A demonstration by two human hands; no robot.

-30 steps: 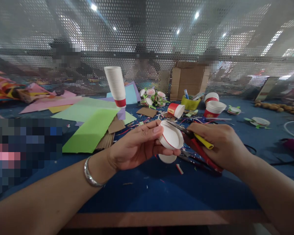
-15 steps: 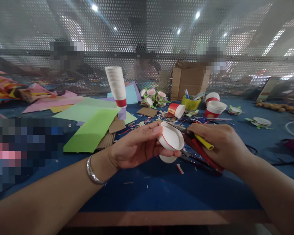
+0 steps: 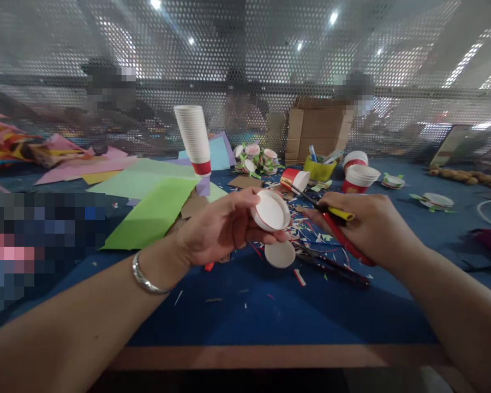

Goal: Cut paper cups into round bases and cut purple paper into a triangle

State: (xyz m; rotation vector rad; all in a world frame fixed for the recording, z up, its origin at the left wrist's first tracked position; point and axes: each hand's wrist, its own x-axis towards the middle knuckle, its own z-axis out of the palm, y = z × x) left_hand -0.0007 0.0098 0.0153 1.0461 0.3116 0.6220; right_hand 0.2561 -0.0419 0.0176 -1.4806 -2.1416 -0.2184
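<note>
Table (image 3: 237,322), blue surface, brown front edge; loose paper trimmings lie back from that edge, thickest beyond the hands.

White paper disc (image 3: 280,256), one, flat, midway between front and back edges; more of it shows than half a second ago.

Left hand (image 3: 219,229), silver bangle (image 3: 145,278) at wrist: gripping a cut-down paper cup base (image 3: 271,210), thumb on its rim, held above the surface just over the disc. Base now raised and a little leftward, its inside turned more to the viewer.

Right hand (image 3: 368,221): closed around scissors (image 3: 346,243), one red and one yellow handle. Blades formerly against the base's rim; now apart from it.

Light-green sheet (image 3: 155,213), left of the hands, unmoved.

Red-and-white paper cup (image 3: 291,179), lying on its side beyond the base.

Toward the back edge: stack of white paper cups (image 3: 192,134), upright; cluster of cup-base figures (image 3: 256,161) with green paper parts; yellow-green pen holder (image 3: 319,171); cardboard (image 3: 317,131). Behind all, perforated screen (image 3: 245,49).
</note>
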